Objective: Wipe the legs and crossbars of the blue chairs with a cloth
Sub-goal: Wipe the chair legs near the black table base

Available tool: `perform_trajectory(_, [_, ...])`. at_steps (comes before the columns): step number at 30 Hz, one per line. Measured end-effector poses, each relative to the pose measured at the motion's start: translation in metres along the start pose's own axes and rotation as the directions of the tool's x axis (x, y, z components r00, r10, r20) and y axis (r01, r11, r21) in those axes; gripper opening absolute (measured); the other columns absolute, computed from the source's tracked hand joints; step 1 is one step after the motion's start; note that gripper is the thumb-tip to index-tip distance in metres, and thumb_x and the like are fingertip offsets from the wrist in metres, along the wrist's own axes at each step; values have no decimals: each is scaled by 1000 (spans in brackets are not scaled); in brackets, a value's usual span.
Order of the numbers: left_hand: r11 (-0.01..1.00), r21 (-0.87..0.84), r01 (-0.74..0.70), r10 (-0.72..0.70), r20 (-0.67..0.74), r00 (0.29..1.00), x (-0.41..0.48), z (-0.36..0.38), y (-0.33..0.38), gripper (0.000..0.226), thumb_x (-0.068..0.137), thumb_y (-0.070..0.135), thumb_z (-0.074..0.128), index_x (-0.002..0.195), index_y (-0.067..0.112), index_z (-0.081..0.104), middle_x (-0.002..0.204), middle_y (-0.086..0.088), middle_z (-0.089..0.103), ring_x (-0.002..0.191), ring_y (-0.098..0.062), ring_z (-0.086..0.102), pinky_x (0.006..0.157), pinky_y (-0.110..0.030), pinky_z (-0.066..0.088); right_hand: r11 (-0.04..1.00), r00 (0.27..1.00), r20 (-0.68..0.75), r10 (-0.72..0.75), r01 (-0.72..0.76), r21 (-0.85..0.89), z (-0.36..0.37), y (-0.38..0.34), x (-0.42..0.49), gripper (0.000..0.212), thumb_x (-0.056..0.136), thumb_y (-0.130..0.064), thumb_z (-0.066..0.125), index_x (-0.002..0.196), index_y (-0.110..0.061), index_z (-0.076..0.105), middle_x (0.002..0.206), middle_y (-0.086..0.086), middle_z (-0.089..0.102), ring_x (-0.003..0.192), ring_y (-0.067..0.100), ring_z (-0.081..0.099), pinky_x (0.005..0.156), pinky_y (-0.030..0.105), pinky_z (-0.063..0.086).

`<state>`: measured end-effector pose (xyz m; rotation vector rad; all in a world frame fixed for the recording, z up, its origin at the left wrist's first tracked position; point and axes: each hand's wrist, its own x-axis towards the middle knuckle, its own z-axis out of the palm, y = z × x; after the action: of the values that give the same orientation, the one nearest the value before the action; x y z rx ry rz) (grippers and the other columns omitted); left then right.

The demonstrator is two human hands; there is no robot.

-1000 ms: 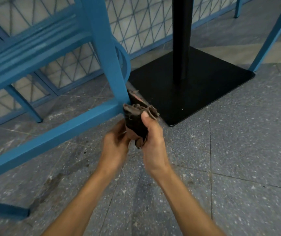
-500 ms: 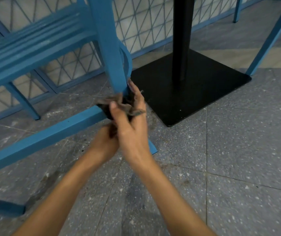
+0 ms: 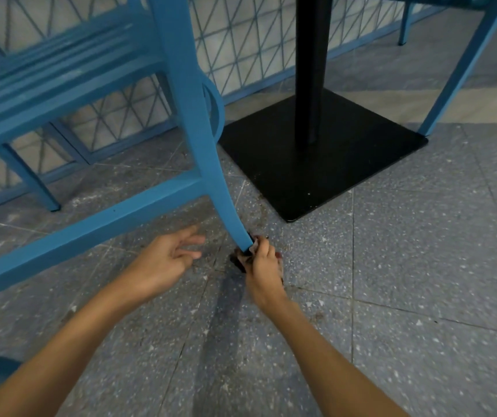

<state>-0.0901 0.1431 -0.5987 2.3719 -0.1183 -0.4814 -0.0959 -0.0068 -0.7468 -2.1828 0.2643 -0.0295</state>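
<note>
A blue chair fills the left half of the view, with one leg (image 3: 199,139) running down to the floor and a crossbar (image 3: 90,227) slanting off to the lower left. My right hand (image 3: 262,266) grips a dark brown cloth (image 3: 242,260), wrapped around the very foot of that leg at floor level. My left hand (image 3: 166,260) hovers just left of the leg below the crossbar, fingers spread and holding nothing. Most of the cloth is hidden under my right hand.
A black table post (image 3: 311,70) stands on a square black base plate (image 3: 346,176) right behind the leg. Another blue chair's leg (image 3: 463,70) slants at the upper right. A blue lattice fence (image 3: 247,40) runs along the back. The floor is grey speckled tile.
My right hand slid the cloth down the leg from the crossbar joint to the foot. My left hand let go of the cloth and opened to the left.
</note>
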Motion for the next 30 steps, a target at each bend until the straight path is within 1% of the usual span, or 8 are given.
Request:
perform_trajectory(5, [998,25,-61,60,18,998,-6,-5,1,58,90,-5,45,142,19,36,124,7,55,109,-10,58,103,-33,42,939,967,-154,-202,236,251,-22,-55,-9,57,94,-14,55,143,-23,27,140,9,43,128,27,45,104,49,42])
perform_trajectory(8, [992,40,-117,117,10,993,-19,-19,5,55,89,-4,46,138,21,40,124,5,54,106,-6,59,94,-21,46,875,934,-235,-270,340,345,-51,-104,-14,61,94,-12,57,147,-16,26,145,5,40,133,17,41,110,38,39])
perform_trajectory(14, [976,97,-194,193,11,981,-50,-53,11,44,90,1,49,122,30,54,121,11,60,108,-1,58,98,-26,47,922,921,-181,-344,368,118,-92,-126,-17,63,90,-6,61,146,-5,31,139,17,48,124,27,51,102,20,35])
perform_trajectory(18, [977,67,-204,209,-68,976,-78,-77,16,34,89,6,53,116,24,62,109,9,67,100,2,61,93,-19,48,944,921,-213,-326,328,-27,-114,-137,-28,47,89,-3,59,134,-10,48,115,13,61,100,25,61,90,26,47])
perform_trajectory(20, [973,52,-224,230,-173,958,-92,-91,14,28,84,18,56,109,25,66,99,11,70,92,4,64,87,-14,49,934,911,-209,-354,358,-23,-127,-146,-46,38,89,-2,60,125,-12,53,103,6,63,88,17,63,81,19,53])
perform_trajectory(22, [971,88,-222,238,-314,919,-105,-108,5,20,85,21,62,102,29,68,89,16,70,86,9,62,76,-4,45,868,855,-160,-493,497,-16,-134,-164,-66,37,86,-1,63,121,-12,54,100,4,63,86,12,64,78,11,51])
perform_trajectory(25, [979,156,-130,191,-491,850,-115,-128,-13,20,86,17,63,100,30,66,85,19,67,80,10,61,70,-3,42,699,712,-4,-703,689,-193,-125,-189,-66,50,81,0,67,128,-11,52,111,9,60,97,20,60,86,28,50])
perform_trajectory(30, [962,270,37,122,-549,827,-117,-144,-50,31,85,17,61,116,21,62,111,-1,64,100,-19,60,87,-37,47,457,689,402,-603,711,-534,-73,-235,-38,37,93,-7,44,130,-11,45,123,15,53,115,36,50,104,45,32])
